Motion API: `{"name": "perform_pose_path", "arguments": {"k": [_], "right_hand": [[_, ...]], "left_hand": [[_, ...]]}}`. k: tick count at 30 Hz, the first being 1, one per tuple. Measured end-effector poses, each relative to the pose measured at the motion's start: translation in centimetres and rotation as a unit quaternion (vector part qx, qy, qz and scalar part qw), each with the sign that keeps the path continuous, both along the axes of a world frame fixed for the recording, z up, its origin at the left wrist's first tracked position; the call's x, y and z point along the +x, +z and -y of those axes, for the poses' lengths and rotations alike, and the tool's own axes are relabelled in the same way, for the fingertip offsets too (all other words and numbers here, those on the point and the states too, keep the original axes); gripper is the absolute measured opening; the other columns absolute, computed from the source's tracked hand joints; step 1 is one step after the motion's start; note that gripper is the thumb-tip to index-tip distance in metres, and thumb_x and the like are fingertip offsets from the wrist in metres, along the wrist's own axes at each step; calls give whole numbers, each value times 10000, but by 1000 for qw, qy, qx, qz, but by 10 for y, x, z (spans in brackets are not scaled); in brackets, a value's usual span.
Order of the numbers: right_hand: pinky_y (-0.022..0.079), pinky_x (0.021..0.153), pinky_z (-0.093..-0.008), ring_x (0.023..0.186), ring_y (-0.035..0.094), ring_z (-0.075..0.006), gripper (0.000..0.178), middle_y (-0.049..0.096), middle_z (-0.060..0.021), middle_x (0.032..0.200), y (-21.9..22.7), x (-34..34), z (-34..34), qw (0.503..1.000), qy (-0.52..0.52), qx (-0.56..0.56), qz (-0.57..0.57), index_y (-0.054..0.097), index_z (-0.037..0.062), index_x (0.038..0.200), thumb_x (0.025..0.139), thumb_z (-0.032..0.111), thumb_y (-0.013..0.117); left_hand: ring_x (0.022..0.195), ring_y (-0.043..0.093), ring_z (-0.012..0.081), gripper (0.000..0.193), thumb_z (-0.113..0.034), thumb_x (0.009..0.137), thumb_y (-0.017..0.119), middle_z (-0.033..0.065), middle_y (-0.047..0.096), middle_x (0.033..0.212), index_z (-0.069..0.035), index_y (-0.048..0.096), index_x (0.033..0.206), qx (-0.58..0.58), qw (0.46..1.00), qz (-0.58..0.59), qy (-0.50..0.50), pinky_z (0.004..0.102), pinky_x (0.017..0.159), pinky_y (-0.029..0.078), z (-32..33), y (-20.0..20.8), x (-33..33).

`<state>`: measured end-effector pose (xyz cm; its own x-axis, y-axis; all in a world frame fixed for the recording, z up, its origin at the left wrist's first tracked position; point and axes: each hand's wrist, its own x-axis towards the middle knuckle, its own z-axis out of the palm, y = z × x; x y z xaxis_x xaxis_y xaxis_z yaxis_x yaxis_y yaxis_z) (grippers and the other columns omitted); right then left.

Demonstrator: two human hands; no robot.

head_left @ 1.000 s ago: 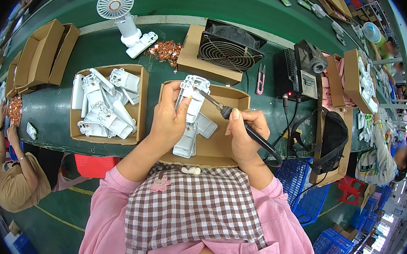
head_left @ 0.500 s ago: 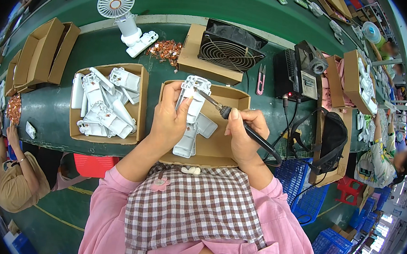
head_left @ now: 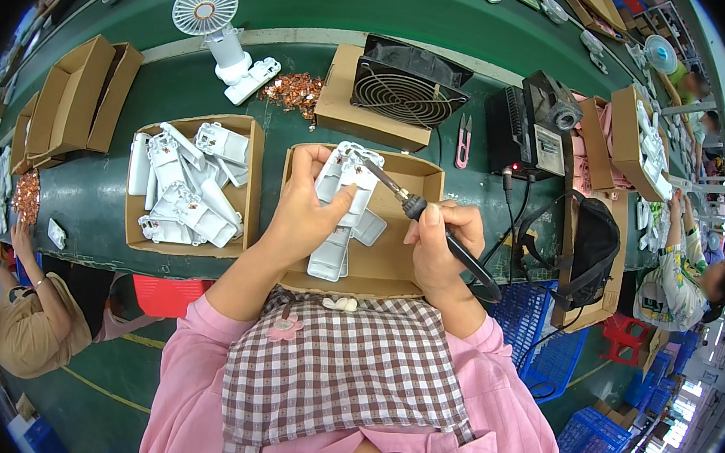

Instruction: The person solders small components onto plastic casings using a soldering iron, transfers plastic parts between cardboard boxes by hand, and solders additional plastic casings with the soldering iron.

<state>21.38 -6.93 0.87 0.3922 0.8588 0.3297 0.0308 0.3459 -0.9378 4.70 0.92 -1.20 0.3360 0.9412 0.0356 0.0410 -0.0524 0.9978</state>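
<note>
My left hand [head_left: 308, 212] is closed on a white plastic housing [head_left: 350, 179], held upright over a cardboard box [head_left: 401, 262]. Small metal and coppery parts show near the housing's top end. Like a pen, my right hand [head_left: 445, 244] grips a soldering iron [head_left: 414, 205] with a black handle. The iron's tip points at the upper part of the housing; whether it touches cannot be made out. More white housings [head_left: 328, 261] lie in the box beneath. To the left, another cardboard box [head_left: 253, 191] holds a pile of similar white housings [head_left: 183, 185].
Behind the boxes stand a black fan [head_left: 411, 88] on cardboard, a heap of coppery bits [head_left: 293, 93] and a white handheld fan [head_left: 206, 7]. Pink-handled snips [head_left: 464, 142] and a black soldering station [head_left: 527, 133] with a cable lie right. Co-workers sit at both sides.
My left hand has tilted the housing slightly and shifted its thumb across it. The soldering iron and my right hand have moved a little to the right.
</note>
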Motion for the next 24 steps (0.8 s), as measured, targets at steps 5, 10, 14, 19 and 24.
{"name": "perform_pose_path", "arguments": {"k": [5, 10, 14, 19, 24], "right_hand": [[439, 491, -224, 543, 542, -88, 125, 593, -86, 680, -2, 0, -2, 1000, 9, 7, -21, 480, 17, 858, 888, 41, 598], [434, 487, -212, 543, 546, -63, 156, 607, -62, 664, 2, -5, -5, 999, 8, -48, -6, 505, 8, 800, 885, 69, 621], [435, 479, -211, 538, 550, -61, 160, 616, -64, 670, 1, -5, -5, 997, 11, -70, 15, 516, 10, 799, 875, 79, 639], [436, 474, -202, 540, 557, -57, 163, 625, -64, 680, 0, -6, -5, 997, 9, -82, 6, 532, 10, 794, 866, 92, 654], [435, 474, -203, 540, 556, -57, 161, 626, -64, 687, 1, -6, -4, 996, 10, -92, 17, 535, 11, 798, 867, 96, 653]], "left_hand": [[739, 615, 119, 343, -130, 894, 581, 67, 600, 905, 16, 468, 1183, -99, 995, 31, 12, 251, 614, 499, 0, 14, -3], [594, 587, 88, 218, -120, 946, 485, 45, 600, 809, -2, 518, 1126, -131, 988, 73, 34, 224, 490, 482, 1, 18, -3], [572, 578, 85, 189, -112, 955, 464, 36, 592, 760, -8, 540, 1092, -126, 988, 77, 32, 217, 475, 473, 1, 17, -4], [567, 573, 79, 183, -111, 955, 465, 34, 589, 755, -11, 545, 1086, -135, 987, 79, 32, 214, 469, 469, 2, 19, -4], [569, 561, 78, 198, -123, 966, 460, 46, 606, 825, -27, 530, 1126, -135, 989, 63, 22, 213, 456, 463, 1, 19, -4]]}}
